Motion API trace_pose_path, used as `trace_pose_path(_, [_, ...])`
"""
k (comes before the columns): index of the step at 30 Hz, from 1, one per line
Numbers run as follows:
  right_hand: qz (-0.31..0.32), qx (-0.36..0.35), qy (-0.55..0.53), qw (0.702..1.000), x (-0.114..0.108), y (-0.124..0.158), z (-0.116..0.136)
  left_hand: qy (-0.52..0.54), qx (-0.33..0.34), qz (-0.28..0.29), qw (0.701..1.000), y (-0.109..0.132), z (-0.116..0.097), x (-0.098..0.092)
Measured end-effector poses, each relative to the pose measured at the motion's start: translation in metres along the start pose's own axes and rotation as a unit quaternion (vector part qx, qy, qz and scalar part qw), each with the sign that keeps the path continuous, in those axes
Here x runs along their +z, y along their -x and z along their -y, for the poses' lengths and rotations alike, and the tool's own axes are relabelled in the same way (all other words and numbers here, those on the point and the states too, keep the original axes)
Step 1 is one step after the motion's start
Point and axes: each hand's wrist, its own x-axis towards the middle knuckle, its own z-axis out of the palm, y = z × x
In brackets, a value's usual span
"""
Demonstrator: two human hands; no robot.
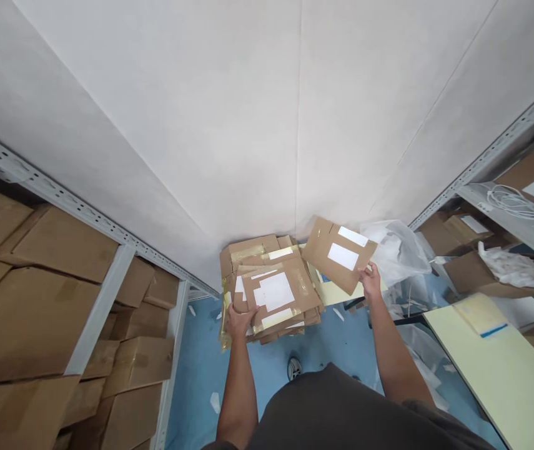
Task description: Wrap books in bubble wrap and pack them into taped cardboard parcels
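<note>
My right hand (370, 280) pinches the lower right corner of a flattened cardboard box (320, 253). That piece carries two white labels and tilts above the right side of the stack. My left hand (240, 320) is at the near left corner of another flattened cardboard box (301, 281), thumb on top and fingers curled at its edge. This one lies uppermost on a stack of flattened cardboard (248, 244) with yellowish tape and white labels. What the stack rests on is hidden.
Shelving with cardboard boxes (32, 319) stands at left; another shelf (505, 206) holds boxes and cable at right. A pale table (496, 375) is near my right side. A clear plastic bag (395, 253) sits by the wall (248, 125). Scraps litter the blue floor (192, 369).
</note>
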Motion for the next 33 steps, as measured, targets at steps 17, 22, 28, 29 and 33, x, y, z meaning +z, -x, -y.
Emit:
trace_pose_path(17, [0.264,0.108,0.029,0.958,0.045,0.045,0.022,0.241,0.169,0.078,0.953,-0.016,-0.142,0.01])
trace_pose_path(22, [0.293,0.099,0.041,0.95,0.021,0.035,0.025,0.265,0.146,0.053,0.952,0.005,-0.14,0.019])
trace_pose_path(28, [0.264,0.081,0.031,0.961,-0.047,0.015,0.04,0.296,0.172,0.12,0.932,0.048,-0.184,0.038])
trace_pose_path(29, [0.252,0.078,0.023,0.964,-0.064,0.011,0.044,0.283,0.18,0.141,0.931,0.056,-0.197,0.043])
trace_pose_path(33, [0.198,0.075,-0.019,0.977,-0.149,-0.002,0.067,0.207,0.213,0.214,0.931,0.089,-0.266,0.081])
